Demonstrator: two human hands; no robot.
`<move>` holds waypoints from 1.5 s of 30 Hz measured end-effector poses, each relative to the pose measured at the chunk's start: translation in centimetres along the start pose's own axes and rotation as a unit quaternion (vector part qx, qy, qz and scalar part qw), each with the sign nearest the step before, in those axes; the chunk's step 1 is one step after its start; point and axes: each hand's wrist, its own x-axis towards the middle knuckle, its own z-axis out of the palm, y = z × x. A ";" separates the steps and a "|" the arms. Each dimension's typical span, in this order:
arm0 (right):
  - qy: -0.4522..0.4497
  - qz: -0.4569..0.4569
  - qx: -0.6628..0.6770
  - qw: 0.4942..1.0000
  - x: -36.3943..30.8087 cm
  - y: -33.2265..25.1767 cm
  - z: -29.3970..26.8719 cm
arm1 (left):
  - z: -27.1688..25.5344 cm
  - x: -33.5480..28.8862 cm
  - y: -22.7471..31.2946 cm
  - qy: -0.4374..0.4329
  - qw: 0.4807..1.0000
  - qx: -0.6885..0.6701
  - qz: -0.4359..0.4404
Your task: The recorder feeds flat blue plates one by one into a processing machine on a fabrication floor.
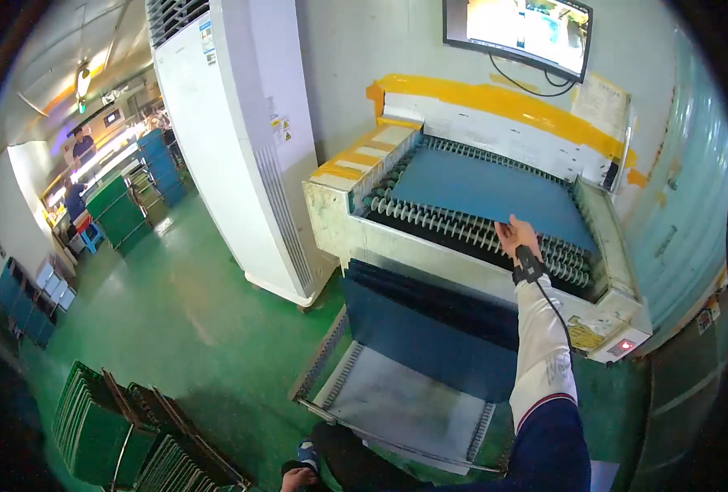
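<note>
A flat blue panel [487,190] lies over rows of ridged rollers [438,220] on a pale conveyor machine. At its near edge is my right hand [518,238], its fingers closed on the panel's rim; the thumb side is partly hidden. A dark band with a cable circles that wrist. Low at the bottom edge, my left hand [298,479] is by my dark-clothed leg, away from the machine; its fingers are too small and hidden to read. Between me and the machine stands a rack [405,394] holding several dark blue panels [429,328] upright.
A tall white air conditioner [241,148] stands left of the machine. Slotted green racks [126,435] sit on the green floor [184,287] at lower left. A screen [520,33] hangs on the wall above. Two people [77,197] are far off at left.
</note>
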 end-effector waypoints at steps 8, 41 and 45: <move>0.015 0.018 -0.132 0.991 0.4 -0.9 2.1 | 1.0 0.7 -0.3 -0.038 0.998 -0.047 0.008; 0.066 -0.134 -0.881 0.448 -1.6 -3.5 3.7 | -1.4 0.1 -1.1 -0.026 0.998 -0.043 0.039; 0.060 -0.106 -0.888 0.443 0.5 -3.8 3.2 | -0.2 -0.9 0.2 -0.034 0.999 -0.007 0.006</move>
